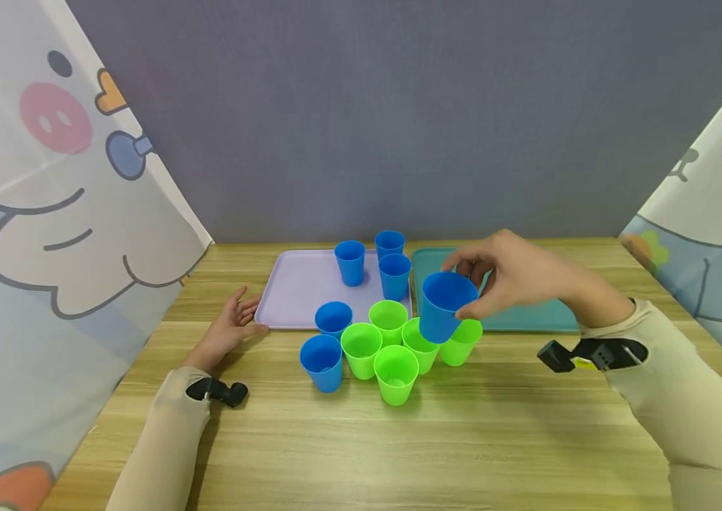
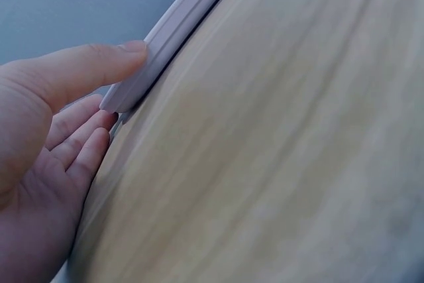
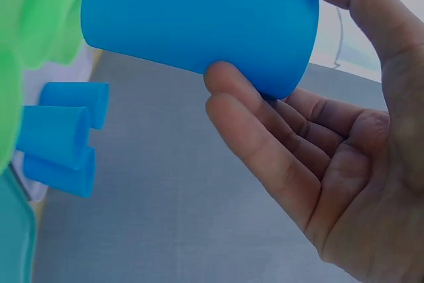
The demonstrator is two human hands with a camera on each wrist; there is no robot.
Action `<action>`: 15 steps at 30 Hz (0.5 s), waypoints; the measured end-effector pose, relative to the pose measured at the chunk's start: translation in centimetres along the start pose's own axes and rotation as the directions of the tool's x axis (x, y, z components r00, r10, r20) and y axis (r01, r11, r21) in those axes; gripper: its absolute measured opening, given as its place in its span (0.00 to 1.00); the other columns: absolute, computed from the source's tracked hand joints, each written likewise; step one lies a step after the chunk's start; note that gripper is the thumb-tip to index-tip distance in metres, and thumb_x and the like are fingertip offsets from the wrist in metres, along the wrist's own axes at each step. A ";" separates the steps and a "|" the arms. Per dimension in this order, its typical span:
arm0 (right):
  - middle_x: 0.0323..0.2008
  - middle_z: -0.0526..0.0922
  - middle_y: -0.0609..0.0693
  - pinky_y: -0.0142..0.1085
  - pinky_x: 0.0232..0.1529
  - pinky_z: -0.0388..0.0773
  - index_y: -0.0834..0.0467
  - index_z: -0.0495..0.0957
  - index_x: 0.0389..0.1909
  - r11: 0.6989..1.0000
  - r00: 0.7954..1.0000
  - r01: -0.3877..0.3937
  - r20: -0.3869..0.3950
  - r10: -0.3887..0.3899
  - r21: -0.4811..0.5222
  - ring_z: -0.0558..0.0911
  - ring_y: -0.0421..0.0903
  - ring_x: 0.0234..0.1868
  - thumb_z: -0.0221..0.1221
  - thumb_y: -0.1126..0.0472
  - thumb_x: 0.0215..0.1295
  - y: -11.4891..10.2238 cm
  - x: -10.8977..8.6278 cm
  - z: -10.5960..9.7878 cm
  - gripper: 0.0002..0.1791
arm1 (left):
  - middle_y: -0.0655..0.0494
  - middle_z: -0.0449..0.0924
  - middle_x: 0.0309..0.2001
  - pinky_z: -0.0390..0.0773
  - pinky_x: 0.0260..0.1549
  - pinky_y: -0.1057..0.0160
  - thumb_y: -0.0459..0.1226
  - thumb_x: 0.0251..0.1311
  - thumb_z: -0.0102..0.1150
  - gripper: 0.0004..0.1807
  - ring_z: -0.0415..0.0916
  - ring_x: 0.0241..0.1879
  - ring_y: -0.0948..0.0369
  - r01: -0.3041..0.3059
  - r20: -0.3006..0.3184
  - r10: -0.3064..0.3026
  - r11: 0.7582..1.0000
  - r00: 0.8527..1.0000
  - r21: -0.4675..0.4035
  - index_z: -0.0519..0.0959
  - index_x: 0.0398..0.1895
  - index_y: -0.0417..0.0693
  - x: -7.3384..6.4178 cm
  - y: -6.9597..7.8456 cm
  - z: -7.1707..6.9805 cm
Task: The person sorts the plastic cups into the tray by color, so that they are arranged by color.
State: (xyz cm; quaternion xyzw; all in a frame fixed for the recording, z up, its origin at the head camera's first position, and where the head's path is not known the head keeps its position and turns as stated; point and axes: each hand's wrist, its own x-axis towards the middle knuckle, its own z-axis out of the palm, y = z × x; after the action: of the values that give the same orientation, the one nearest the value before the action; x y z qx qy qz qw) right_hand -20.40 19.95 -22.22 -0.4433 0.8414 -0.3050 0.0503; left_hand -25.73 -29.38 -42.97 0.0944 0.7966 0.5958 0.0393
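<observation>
My right hand (image 1: pixel 504 273) pinches a blue cup (image 1: pixel 442 312) between thumb and fingers. It holds the cup in the air, open end up, above the bright green cups (image 1: pixel 396 372) on the table. In the right wrist view, the thumb is at the rim of the blue cup (image 3: pixel 199 21) and the fingers are along its side. My left hand (image 1: pixel 228 330) rests at the near left corner of the lilac tray (image 1: pixel 297 284). Seen from the left wrist, its thumb touches the tray rim (image 2: pixel 173 38) and the other fingers extend loosely beside the corner.
On the lilac tray's right half stand three blue cups, one of them nearest the left (image 1: pixel 351 266). Two more blue cups (image 1: pixel 323 365) stand left of the green ones. A teal tray (image 1: pixel 527 316) lies to the right. Behind the wooden table (image 1: pixel 495 440) rises a grey panel (image 1: pixel 412 121).
</observation>
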 end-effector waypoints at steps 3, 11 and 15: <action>0.30 0.84 0.45 0.36 0.30 0.85 0.64 0.81 0.47 1.000 1.000 0.000 -0.029 0.000 0.009 0.83 0.40 0.30 0.76 0.61 0.48 -0.3 0.9 -0.6 0.24 | 0.28 0.51 0.73 0.51 0.72 0.47 0.20 0.58 0.61 0.56 0.50 0.73 0.39 -0.004 0.005 0.004 1.000 1.000 0.002 0.30 0.77 0.35 0.0 0.3 -0.1; 0.32 0.84 0.44 0.39 0.36 0.84 0.62 0.81 0.48 0.999 1.000 -0.023 0.000 0.023 -0.035 0.82 0.40 0.31 0.75 0.58 0.50 0.3 3.9 -0.7 0.25 | 0.27 0.51 0.73 0.52 0.72 0.46 0.19 0.58 0.61 0.56 0.51 0.72 0.38 -0.013 -0.002 0.013 1.000 1.000 -0.008 0.30 0.77 0.34 -0.1 0.2 -0.1; 0.32 0.83 0.46 0.38 0.35 0.81 0.62 0.81 0.48 0.998 0.999 -0.048 0.005 0.048 -0.031 0.81 0.42 0.31 0.75 0.58 0.50 1.0 5.4 -0.3 0.25 | 0.28 0.52 0.73 0.53 0.72 0.48 0.19 0.58 0.61 0.56 0.52 0.72 0.39 -0.010 -0.003 0.010 1.000 1.000 -0.007 0.30 0.77 0.34 -0.2 0.0 0.0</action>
State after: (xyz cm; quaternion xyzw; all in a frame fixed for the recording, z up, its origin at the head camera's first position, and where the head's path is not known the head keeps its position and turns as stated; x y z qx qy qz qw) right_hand -24.47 16.34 -21.56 -0.4248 0.8562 -0.2892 0.0532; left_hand -25.54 -29.42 -43.01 0.0970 0.7941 0.5989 0.0354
